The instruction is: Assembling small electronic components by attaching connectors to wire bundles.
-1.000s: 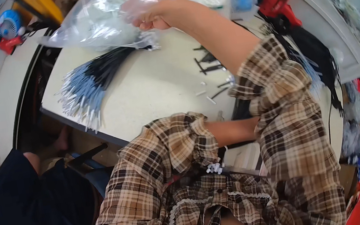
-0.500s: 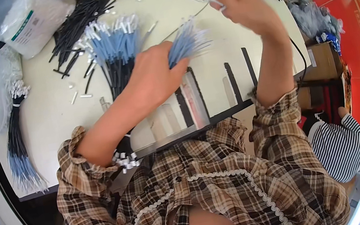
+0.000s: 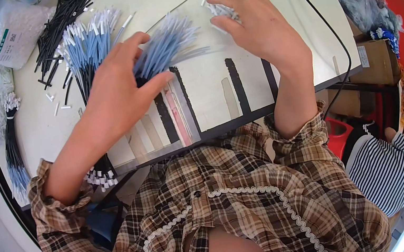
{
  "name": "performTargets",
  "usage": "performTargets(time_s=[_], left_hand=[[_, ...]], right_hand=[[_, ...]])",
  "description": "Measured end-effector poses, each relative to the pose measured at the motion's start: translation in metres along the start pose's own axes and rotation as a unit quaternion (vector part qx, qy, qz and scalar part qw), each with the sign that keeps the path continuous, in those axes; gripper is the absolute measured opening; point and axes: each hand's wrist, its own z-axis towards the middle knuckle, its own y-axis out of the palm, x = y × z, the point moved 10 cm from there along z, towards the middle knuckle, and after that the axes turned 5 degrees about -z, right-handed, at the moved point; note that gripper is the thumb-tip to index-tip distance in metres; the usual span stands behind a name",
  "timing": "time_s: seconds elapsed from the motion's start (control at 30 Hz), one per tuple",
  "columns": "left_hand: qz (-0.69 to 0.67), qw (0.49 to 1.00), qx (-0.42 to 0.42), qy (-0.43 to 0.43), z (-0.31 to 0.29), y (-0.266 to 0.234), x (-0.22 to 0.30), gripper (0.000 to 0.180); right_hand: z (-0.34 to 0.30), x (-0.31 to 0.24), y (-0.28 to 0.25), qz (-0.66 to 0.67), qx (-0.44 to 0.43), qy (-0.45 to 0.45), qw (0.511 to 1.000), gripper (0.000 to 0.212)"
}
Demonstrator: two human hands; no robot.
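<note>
My left hand [image 3: 113,90] lies over a bundle of wires [image 3: 167,43] with pale blue, fine-ended tips. Its thumb and forefinger are spread apart on either side of the bundle, not closed tightly round it. My right hand [image 3: 259,23] curls around several short white tubes [image 3: 221,11], which poke out between thumb and fingers just above the table. Left of my left hand is a thicker bundle of black and blue wires [image 3: 87,46] with white sleeves on its upper tips. The lower end of that bundle, capped in white, hangs over the table's front edge.
A tied wire bundle [image 3: 12,141] lies at the table's left side. Loose black tubes [image 3: 57,30] and a bag of white pieces [image 3: 18,34] sit at the back left. A black cable [image 3: 326,20] crosses the right side, beside cardboard boxes [image 3: 378,62]. Another person in stripes [image 3: 382,165] is at right.
My left hand has loosened and spread its fingers round the blue-tipped bundle, moving left. My right hand has come down and left from the far wires, with white tubes showing in it.
</note>
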Motion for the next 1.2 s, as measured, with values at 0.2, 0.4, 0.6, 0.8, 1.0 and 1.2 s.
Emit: performTargets(time_s=[0.2,0.4,0.6,0.8,1.0,1.2], left_hand=[[0.016,1.000,-0.003,0.026,0.001,-0.006,0.014,0.057],[0.077,0.986,0.070,0.129,0.006,-0.005,0.035,0.048],[0.105,0.973,0.085,0.189,0.016,0.023,0.042,0.028],[0.079,0.979,0.086,0.167,0.027,0.033,0.036,0.016],[0.052,0.983,0.081,0.156,0.030,0.030,0.033,0.011],[-0.034,0.978,0.111,0.172,0.033,0.016,0.032,0.014]], right_hand=[[-0.003,0.002,-0.030,-0.050,0.109,-0.082,0.989,0.018],[0.000,-0.011,-0.018,0.041,0.033,-0.048,0.997,0.010],[-0.005,-0.025,0.016,0.087,-0.051,-0.073,0.992,0.009],[-0.008,-0.027,0.027,0.094,-0.048,-0.077,0.991,0.010],[-0.004,-0.012,0.009,0.174,-0.029,-0.044,0.983,0.016],[-0.012,-0.006,0.014,0.151,-0.098,-0.001,0.984,0.018]])
